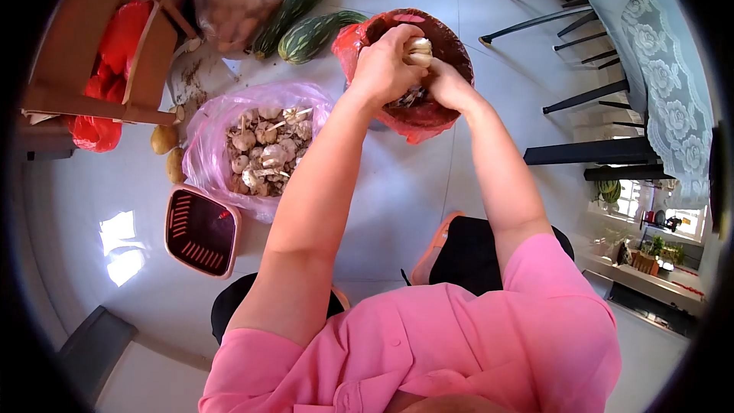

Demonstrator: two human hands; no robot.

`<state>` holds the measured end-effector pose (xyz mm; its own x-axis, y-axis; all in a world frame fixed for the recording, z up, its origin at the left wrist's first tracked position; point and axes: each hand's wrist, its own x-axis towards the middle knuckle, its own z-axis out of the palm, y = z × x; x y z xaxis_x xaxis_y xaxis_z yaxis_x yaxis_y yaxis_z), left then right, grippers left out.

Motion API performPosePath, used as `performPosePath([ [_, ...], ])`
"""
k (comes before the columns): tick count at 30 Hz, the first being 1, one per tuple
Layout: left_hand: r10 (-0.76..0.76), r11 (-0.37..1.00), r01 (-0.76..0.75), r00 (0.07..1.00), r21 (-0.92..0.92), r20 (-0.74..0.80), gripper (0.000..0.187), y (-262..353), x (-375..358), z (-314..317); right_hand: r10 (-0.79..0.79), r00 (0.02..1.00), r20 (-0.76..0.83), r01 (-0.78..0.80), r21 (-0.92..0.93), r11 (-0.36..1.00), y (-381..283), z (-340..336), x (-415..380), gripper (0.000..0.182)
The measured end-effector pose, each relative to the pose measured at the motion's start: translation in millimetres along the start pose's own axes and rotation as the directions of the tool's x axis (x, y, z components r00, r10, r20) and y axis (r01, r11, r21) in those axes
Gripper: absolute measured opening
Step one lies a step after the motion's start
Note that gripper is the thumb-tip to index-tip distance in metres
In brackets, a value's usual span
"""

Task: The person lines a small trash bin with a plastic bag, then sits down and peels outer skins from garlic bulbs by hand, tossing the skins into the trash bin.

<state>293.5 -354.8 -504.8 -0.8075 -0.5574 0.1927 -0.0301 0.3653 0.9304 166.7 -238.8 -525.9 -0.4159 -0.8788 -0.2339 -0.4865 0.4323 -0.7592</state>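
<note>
Above a bin lined with a red plastic bag (455, 46), my left hand (386, 65) is closed around a pale garlic bulb (417, 52). My right hand (449, 86) is beside it at the bulb's lower right, low over the bin; its fingertips are partly hidden, and what they hold cannot be made out. Dark scraps lie inside the bin below the hands. To the left, an open pink plastic bag (205, 138) holds several garlic bulbs (274, 156) with dry stems.
A pinkish basket (202, 231) stands below the garlic bag. Two striped green squashes (306, 37), a bag of brownish produce (233, 11), potatoes (164, 139) and a cardboard box (76, 23) are at the upper left. Black furniture legs (585, 96) stand at the right.
</note>
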Motion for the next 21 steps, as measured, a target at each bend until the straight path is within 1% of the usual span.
performPosePath([
  [1,-0.044,0.996,0.047,0.998,-0.070,0.038,0.050,0,1,-1,-0.075,0.997,-0.027,0.075,-0.019,0.997,8,3,2,0.023],
  [2,-0.086,0.986,0.097,0.993,-0.139,0.079,0.050,1,2,-1,-0.113,0.993,-0.041,0.112,-0.031,0.993,9,2,3,0.022],
  [3,-0.088,0.984,0.098,0.993,-0.147,0.072,0.049,4,2,-2,-0.151,0.987,-0.054,0.149,-0.044,0.988,9,1,4,0.022],
  [4,-0.087,0.984,0.097,0.994,-0.148,0.071,0.049,5,2,-2,0.005,0.994,-0.108,-0.020,-0.144,0.989,-11,-7,1,0.021],
  [5,-0.119,0.979,0.118,0.993,-0.164,0.005,0.048,7,1,0,0.155,0.972,-0.176,-0.194,-0.230,0.954,-22,-11,-1,0.021],
  [6,-0.151,0.974,0.139,0.987,-0.181,-0.059,0.047,9,1,0,0.157,0.972,-0.175,-0.195,-0.228,0.954,-18,-11,0,0.021],
  [7,-0.186,0.973,0.172,0.979,-0.151,-0.079,0.045,9,2,-1,-0.023,0.963,-0.269,-0.050,-0.262,0.964,-13,-10,3,0.020],
  [8,-0.185,0.974,0.172,0.980,-0.150,-0.075,0.045,10,3,-3,-0.201,0.914,-0.352,0.089,-0.310,0.946,-10,-10,4,0.019],
  [9,-0.300,0.887,0.273,0.954,-0.373,-0.014,0.044,11,4,-4,-0.143,0.921,-0.363,0.137,-0.044,0.990,-29,-7,-3,0.019],
  [10,-0.393,0.739,0.362,0.917,-0.569,0.072,0.042,11,6,-4,-0.142,0.919,-0.367,0.135,-0.045,0.990,-32,-9,-3,0.019],
  [11,-0.352,0.677,0.285,0.935,-0.678,0.043,0.042,1,9,4,-0.112,0.931,-0.348,0.164,0.122,0.979,-33,-10,-2,0.020],
  [12,-0.351,0.676,0.286,0.935,-0.679,0.044,0.042,3,9,3,-0.086,0.943,-0.323,0.184,0.287,0.940,-34,-12,-2,0.021],
  [13,-0.350,0.575,0.312,0.929,-0.756,0.117,0.039,4,9,1,0.002,0.962,-0.271,0.129,0.464,0.876,-36,-16,-4,0.024],
  [14,-0.339,0.464,0.339,0.921,-0.818,0.190,0.038,5,9,-1,-0.005,0.966,-0.260,0.161,0.581,0.798,-33,-17,-3,0.026],
  [15,-0.330,0.408,0.422,0.895,-0.810,0.300,0.041,3,11,-1,-0.005,0.971,-0.238,0.149,0.590,0.794,-38,-20,-5,0.027],
  [16,-0.330,0.408,0.423,0.895,-0.809,0.301,0.041,1,11,-2,-0.005,0.976,-0.216,0.137,0.598,0.789,-45,-24,-9,0.029],
  [17,-0.299,0.353,0.437,0.890,-0.827,0.343,0.042,-1,10,-2,-0.005,0.976,-0.218,0.137,0.598,0.789,-49,-25,-10,0.029],
  [18,-0.264,0.297,0.452,0.885,-0.841,0.383,0.043,1,8,-3,-0.063,0.975,-0.213,0.169,0.529,0.832,-52,-26,-11,0.031],
  [19,-0.244,0.292,0.459,0.884,-0.839,0.398,0.047,3,7,-4,-0.121,0.972,-0.203,0.203,0.456,0.866,-57,-26,-12,0.033],
  [20,-0.243,0.293,0.458,0.884,-0.839,0.398,0.047,5,6,-4,-0.122,0.972,-0.203,0.204,0.456,0.866,-62,-24,-12,0.033],
  [21,-0.289,0.317,0.483,0.869,-0.816,0.402,0.045,7,6,-4,-0.115,0.972,-0.204,0.190,0.401,0.896,-68,-19,-13,0.035],
])
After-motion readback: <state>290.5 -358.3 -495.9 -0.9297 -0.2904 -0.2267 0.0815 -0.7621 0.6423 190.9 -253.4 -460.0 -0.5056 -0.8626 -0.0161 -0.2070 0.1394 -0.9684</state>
